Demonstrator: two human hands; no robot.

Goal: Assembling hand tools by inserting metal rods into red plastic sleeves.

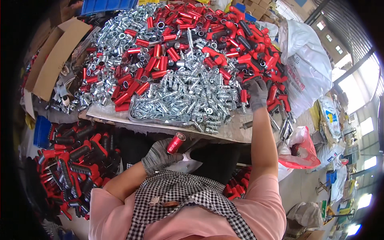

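My left hand (162, 155), in a grey knit glove, is closed around a red metal tube (176, 143) in front of the table edge. The tube stands nearly upright, its open silvery end facing up. Out over the right side of the table reaches my gloved right hand (258, 94), its fingers curled down at a heap of red and black plastic handles (252, 44). What those fingers grip, if anything, is hidden. Beside that hand, to its left, stands another red tube (243, 96). Silvery bolt-like metal fittings (192, 94) are heaped in the middle, partly in a shallow tray (160, 120).
Silvery sleeves (116, 44) and loose red tubes are piled farther back. Finished-looking red and black tools (76, 164) fill the space at lower left. An open cardboard box (60, 60) stands at left, a white sack (306, 68) at right, and a red-and-white bag (302, 150) below it.
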